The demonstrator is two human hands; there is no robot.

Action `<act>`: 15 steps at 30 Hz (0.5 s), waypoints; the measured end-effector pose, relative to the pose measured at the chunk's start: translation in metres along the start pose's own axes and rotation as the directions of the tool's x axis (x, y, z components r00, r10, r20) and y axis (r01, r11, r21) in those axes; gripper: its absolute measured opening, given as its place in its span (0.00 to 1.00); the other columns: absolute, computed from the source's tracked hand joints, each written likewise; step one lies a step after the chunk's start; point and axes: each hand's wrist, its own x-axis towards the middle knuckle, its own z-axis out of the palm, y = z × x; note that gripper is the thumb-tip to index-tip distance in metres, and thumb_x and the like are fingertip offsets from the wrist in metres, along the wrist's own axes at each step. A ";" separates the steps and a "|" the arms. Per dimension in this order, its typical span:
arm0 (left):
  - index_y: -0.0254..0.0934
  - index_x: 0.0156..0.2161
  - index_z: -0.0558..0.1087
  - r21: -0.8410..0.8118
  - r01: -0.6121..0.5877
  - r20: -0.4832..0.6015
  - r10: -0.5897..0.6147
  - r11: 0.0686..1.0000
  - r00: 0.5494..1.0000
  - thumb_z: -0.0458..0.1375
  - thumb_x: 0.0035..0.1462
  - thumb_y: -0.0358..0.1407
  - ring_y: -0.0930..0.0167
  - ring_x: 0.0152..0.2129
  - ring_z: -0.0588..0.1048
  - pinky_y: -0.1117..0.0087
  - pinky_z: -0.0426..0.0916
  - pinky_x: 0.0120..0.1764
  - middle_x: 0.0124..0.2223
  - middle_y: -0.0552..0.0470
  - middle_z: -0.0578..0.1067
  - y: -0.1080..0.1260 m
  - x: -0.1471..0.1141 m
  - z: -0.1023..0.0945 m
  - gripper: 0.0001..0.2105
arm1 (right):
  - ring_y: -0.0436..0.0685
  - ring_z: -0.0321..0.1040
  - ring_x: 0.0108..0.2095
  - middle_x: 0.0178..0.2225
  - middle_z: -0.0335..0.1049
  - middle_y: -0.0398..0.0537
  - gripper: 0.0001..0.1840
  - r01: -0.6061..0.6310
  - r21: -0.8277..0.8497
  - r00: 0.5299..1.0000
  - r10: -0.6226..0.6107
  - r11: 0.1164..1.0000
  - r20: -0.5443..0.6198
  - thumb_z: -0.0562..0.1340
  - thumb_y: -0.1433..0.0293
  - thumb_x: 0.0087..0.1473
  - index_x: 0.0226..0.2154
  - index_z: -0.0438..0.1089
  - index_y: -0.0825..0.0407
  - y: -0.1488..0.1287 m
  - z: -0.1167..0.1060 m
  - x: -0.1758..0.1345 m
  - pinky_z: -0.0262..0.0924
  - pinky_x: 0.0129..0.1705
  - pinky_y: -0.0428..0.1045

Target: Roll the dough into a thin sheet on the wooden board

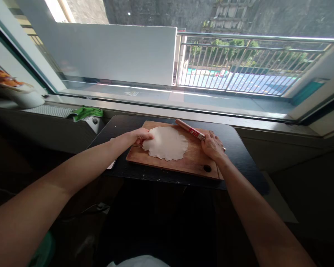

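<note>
A flat, pale sheet of dough [167, 144] with a ragged edge lies on a wooden cutting board [195, 163]. My left hand [143, 135] pinches the dough's left edge between thumb and fingers. At the board's right side, my right hand [213, 145] is wrapped over one end of a wooden rolling pin [183, 125] that bears a red label. The pin slants across the board's far right part, its free end pointing to the back left. It is beside the dough, not on it.
The board sits on a small black table [235, 148] with crumbs along its near edge. A white flat object [111, 163] lies partly under my left forearm. Behind are a window sill [161, 113], a green cloth [87, 112] and a white pot [30, 97].
</note>
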 end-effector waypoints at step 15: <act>0.36 0.53 0.72 0.578 -0.186 -0.425 0.488 0.795 0.762 0.46 0.69 0.38 0.61 0.53 0.71 0.60 0.63 0.58 0.55 0.42 0.75 0.041 -0.010 0.023 0.16 | 0.57 0.69 0.46 0.49 0.70 0.54 0.17 0.335 0.248 0.929 -0.362 0.909 0.072 0.54 0.66 0.62 0.47 0.74 0.53 -0.062 -0.014 -0.002 0.61 0.49 0.49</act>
